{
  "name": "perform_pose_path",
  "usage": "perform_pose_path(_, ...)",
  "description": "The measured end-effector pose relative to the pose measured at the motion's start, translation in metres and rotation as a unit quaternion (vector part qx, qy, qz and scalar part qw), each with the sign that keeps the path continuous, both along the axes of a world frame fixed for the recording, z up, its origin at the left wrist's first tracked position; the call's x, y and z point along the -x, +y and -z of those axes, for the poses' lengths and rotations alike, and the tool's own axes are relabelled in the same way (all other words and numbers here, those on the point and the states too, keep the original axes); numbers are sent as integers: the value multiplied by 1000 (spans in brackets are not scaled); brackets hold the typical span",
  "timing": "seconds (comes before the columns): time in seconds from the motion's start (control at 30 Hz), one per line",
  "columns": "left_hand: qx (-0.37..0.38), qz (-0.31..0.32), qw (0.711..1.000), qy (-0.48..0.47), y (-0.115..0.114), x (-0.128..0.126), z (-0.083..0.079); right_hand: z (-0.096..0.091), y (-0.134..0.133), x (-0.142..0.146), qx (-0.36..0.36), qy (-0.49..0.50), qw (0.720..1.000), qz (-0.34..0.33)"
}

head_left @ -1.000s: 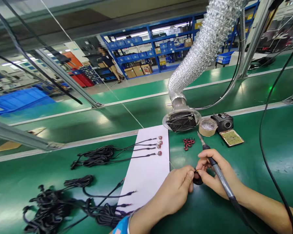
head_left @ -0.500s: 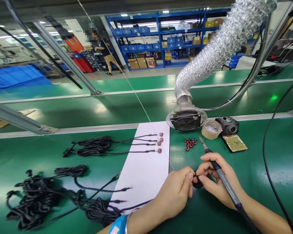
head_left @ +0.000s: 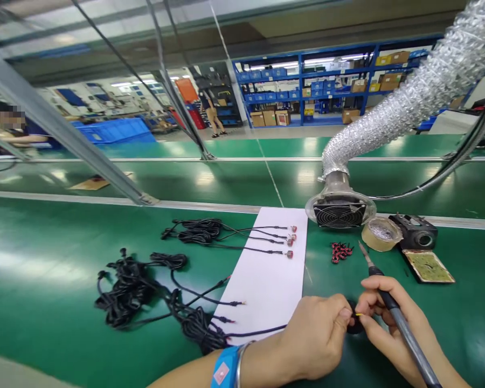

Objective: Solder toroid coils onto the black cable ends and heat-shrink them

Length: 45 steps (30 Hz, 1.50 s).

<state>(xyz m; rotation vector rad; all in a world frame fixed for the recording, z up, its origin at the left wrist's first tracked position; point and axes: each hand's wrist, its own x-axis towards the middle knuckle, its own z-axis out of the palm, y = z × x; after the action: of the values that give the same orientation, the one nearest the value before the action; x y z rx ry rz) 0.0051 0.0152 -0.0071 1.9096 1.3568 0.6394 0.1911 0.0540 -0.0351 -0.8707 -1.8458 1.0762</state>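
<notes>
My left hand is closed on the end of a black cable, which comes in from the left beneath the wrist. In my right hand rests a soldering iron, its bare tip pointing up and away. The thumb and forefinger of that hand also pinch a small yellow wire close to my left fingertips. A dark round piece shows between and below the fingers; its kind is mostly hidden. Beyond the iron's tip lies a cluster of small red-and-black parts.
Bundled black cables lie left. Several cable ends with small red-and-metal parts rest on a white sheet. Behind stand a fume extractor fan, a tape roll, and a soldering stand with a sponge tray.
The view has swung left, so the bench things appear further right and another person shows at the left edge. Both hands stay close together, holding the same things.
</notes>
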Motion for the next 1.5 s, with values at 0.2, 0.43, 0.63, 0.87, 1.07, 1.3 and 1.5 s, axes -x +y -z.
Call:
perform_pose_path(0.2,-10,-11,999,48,-2,-2,-9,6,3,-4,-51,-32,997,39)
perform_pose_path(0.43,57,-20,990,-126,-7,-8,7,20,-17,19,-79,55,984,153)
perform_pose_path(0.63,113,-84,968,-210,-14,-7,21,15,-25,33,-137,24,968,207)
perform_pose_path(0.87,152,-55,929,-333,-8,-2,18,-1,-28,37,-56,46,988,140)
perform_pose_path(1.07,217,-53,904,-365,3,2,10,-1,-18,17,-64,66,991,92)
perform_pose_path(1.3,223,-30,931,-288,5,7,5,-10,-8,16,-59,68,995,41)
perform_pose_path(1.5,269,7,923,-274,7,10,0,-9,-11,11,-66,42,996,35)
